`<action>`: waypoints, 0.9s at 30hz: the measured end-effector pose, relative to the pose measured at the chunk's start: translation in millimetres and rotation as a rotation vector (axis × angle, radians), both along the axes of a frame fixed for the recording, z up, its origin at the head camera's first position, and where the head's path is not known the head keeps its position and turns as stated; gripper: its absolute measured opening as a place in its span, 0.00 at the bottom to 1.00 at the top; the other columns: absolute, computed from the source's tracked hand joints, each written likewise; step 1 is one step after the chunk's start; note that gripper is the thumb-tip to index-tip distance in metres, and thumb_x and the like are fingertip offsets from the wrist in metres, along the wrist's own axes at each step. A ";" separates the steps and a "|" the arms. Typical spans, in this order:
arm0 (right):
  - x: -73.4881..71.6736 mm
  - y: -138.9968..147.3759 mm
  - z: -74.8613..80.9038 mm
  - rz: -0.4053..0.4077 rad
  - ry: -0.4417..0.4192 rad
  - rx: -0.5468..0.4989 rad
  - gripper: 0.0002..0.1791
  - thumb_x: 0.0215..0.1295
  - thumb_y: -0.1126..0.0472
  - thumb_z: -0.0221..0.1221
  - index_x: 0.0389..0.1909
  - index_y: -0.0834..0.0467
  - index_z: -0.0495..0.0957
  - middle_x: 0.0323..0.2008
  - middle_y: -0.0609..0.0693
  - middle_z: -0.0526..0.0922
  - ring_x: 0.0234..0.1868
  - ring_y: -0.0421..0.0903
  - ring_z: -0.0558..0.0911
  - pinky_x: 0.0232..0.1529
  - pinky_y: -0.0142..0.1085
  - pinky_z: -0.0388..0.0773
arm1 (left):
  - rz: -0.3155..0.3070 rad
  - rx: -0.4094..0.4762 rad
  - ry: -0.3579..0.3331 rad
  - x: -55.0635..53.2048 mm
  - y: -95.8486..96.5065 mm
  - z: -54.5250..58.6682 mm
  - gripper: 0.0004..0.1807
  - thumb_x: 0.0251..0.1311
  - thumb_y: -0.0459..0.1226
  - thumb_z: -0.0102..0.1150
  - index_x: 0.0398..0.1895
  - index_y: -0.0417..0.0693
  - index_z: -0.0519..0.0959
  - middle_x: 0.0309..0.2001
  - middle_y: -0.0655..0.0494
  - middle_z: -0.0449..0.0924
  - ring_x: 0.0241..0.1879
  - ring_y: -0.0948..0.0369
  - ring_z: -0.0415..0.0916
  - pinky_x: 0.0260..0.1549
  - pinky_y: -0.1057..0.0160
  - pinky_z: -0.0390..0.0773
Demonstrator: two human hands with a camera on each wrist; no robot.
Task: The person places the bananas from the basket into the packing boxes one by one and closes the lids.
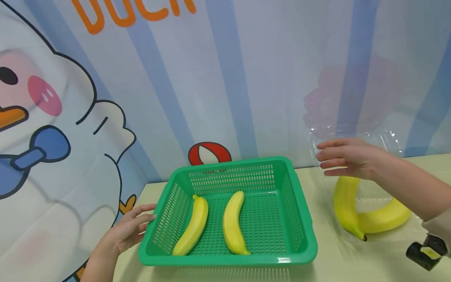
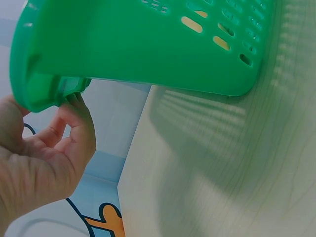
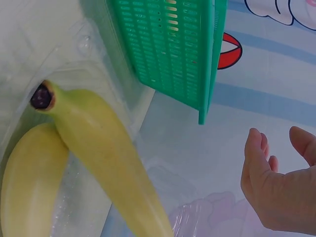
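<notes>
A green plastic basket stands in the middle of the head view with two bananas lying apart inside it. My left hand holds its left rim; in the left wrist view the fingers curl up under the lip. To the right, a clear plastic container has two more bananas in it, one crossing the other's end. Above them hangs my right hand, fingers loosely extended and nothing in them. The right wrist view has this hand apart from both banana and basket.
The basket and container stand side by side on a pale table. Behind them rises a striped cloth backdrop with a cartoon duck at left. A black device sits by the right wrist.
</notes>
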State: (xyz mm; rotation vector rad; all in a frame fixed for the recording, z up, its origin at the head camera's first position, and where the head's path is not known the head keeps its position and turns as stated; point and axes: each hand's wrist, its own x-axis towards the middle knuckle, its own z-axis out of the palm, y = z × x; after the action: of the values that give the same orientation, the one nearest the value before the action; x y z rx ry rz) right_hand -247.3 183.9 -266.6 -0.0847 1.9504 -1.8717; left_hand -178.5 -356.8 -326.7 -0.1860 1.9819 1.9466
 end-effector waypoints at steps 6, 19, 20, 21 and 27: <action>-0.2 -18.9 3.5 0.048 0.029 0.033 0.39 0.65 0.62 0.55 0.70 0.66 0.45 0.49 0.49 0.71 0.42 0.43 0.78 0.50 0.41 0.76 | 0.005 -0.010 -0.007 0.8 -1.3 0.2 0.17 0.63 0.36 0.55 0.53 0.53 0.66 0.40 0.60 0.79 0.39 0.63 0.78 0.40 0.64 0.79; -5.2 -56.3 11.0 0.077 0.035 0.042 0.37 0.64 0.62 0.56 0.69 0.66 0.49 0.62 0.62 0.61 0.49 0.49 0.76 0.52 0.41 0.75 | -0.006 -0.013 0.004 -0.6 1.2 -0.7 0.17 0.63 0.36 0.55 0.53 0.54 0.66 0.40 0.60 0.78 0.39 0.64 0.78 0.39 0.65 0.79; -5.3 -59.0 11.0 0.082 0.034 0.046 0.37 0.64 0.62 0.56 0.69 0.66 0.50 0.62 0.62 0.61 0.51 0.51 0.75 0.52 0.40 0.75 | -0.006 -0.014 0.003 -0.5 1.3 -0.8 0.17 0.63 0.36 0.55 0.53 0.54 0.66 0.40 0.60 0.78 0.39 0.64 0.78 0.39 0.65 0.79; -5.2 -61.9 11.1 0.087 0.035 0.052 0.37 0.64 0.62 0.56 0.69 0.65 0.50 0.62 0.62 0.62 0.52 0.52 0.74 0.52 0.40 0.75 | -0.005 -0.013 0.002 -0.4 1.2 -0.8 0.16 0.63 0.36 0.55 0.53 0.54 0.66 0.40 0.60 0.78 0.39 0.64 0.78 0.39 0.65 0.79; -4.3 -82.8 15.2 0.120 0.026 0.073 0.36 0.64 0.62 0.54 0.70 0.64 0.51 0.65 0.66 0.59 0.58 0.57 0.69 0.53 0.40 0.74 | 0.000 -0.007 0.004 0.1 0.3 -0.4 0.15 0.63 0.36 0.54 0.52 0.55 0.67 0.40 0.60 0.78 0.38 0.64 0.79 0.39 0.64 0.79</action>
State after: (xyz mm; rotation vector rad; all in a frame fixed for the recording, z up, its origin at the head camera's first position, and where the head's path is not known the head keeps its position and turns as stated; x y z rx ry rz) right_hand -251.6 101.1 -251.4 -0.2006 1.9825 -1.7293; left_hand -178.3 -356.5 -327.1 -0.1845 1.9916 1.9410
